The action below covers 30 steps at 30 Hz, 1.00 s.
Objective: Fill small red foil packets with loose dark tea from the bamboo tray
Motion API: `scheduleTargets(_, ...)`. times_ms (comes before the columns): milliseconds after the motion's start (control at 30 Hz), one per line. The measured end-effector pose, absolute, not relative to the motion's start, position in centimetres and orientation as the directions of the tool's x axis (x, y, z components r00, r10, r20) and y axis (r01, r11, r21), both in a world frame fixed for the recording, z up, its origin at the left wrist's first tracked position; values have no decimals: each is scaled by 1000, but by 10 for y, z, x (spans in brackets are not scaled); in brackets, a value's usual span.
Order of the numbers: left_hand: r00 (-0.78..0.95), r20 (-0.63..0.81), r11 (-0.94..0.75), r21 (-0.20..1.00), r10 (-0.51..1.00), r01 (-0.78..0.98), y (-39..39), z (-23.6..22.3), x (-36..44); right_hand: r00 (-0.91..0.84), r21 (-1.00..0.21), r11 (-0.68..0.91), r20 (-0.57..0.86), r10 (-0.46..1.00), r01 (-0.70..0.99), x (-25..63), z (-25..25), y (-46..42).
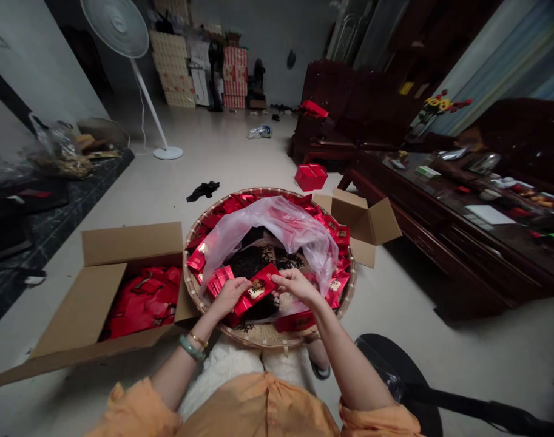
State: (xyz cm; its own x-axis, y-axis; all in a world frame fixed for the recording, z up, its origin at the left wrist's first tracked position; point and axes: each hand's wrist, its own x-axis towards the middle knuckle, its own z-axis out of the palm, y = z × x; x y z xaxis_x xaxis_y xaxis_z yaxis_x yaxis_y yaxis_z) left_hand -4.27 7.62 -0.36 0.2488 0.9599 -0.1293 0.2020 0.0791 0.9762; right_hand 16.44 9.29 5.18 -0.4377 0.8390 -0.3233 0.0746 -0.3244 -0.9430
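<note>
Between my two hands is a red packet point(257, 289) with a gold and dark printed emblem, tilted over a round woven bamboo basket point(253, 337). My left hand point(231, 295) pinches its left end. At its upper right corner, my right hand point(295, 284) grips it with thumb and fingers. Beneath lies an opened clear plastic bag point(277, 215) holding dark, stringy dried pieces point(248, 260). Several red packets point(339, 233) ring the bag inside the basket rim. A small stack of red packets point(219, 279) lies just left of my left hand.
An open cardboard box point(83, 309) full of red packets point(144, 300) stands at left. Another open box point(365, 221) sits behind right, near a red carton point(311, 176) and a dark wooden table point(422, 200). A black round base point(399, 376) is at lower right; a white fan point(167, 152) stands farther back.
</note>
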Motion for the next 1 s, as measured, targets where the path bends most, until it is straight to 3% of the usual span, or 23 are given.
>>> scheduleTargets(200,296,-139,27,935,945,354,75,4,-49,-394,-938,-340,-288,873,-67,167,41,90)
scheduleTargets(300,359,-115,-108,831,926,545,75,9,-56,-328,-937,-341,-299,896,-77,164,28,91)
scheduleTargets(433,318,95,-308,607,943,732,72,4,-53,-232,-956,-290,-272,934,-49,152,13,91)
scheduleTargets(533,219,280,-345,574,935,743,68,-5,-42,-199,-977,-213,-212,957,17,140,16,85)
scheduleTargets(767,179,364,-394,693,914,604,70,-18,-35,-481,-950,59,-101,871,306,149,56,85)
scheduleTargets(1000,265,365,-447,637,892,628,68,-9,-39,-672,-800,342,-102,733,494,155,73,103)
